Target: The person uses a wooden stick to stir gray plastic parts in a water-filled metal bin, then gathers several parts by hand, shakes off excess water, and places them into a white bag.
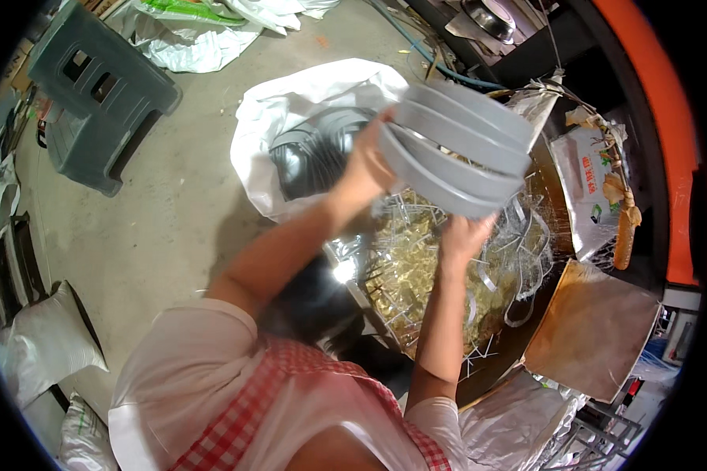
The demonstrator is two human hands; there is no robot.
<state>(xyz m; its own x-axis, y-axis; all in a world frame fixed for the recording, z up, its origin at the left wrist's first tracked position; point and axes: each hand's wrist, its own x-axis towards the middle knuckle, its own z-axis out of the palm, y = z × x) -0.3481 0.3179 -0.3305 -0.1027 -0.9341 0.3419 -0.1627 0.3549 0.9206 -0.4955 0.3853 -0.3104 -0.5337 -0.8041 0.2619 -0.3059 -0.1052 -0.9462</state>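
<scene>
Both hands grip a small stack of round grey plastic parts with rounded rims, tilted and slightly blurred. My left hand is closed on the stack's left side, its fingers partly hidden behind the rims. From below, my right hand is closed at the lower right edge. To the left of the stack stands an open white sack with several dark grey, shiny curved parts inside. Below the stack is a large cardboard box filled with clear plastic sprues and strips.
A dark green plastic step stool stands at the upper left. An orange machine frame rises along the right. A brown cardboard flap juts out beside the box. Stuffed white sacks lie at the lower left.
</scene>
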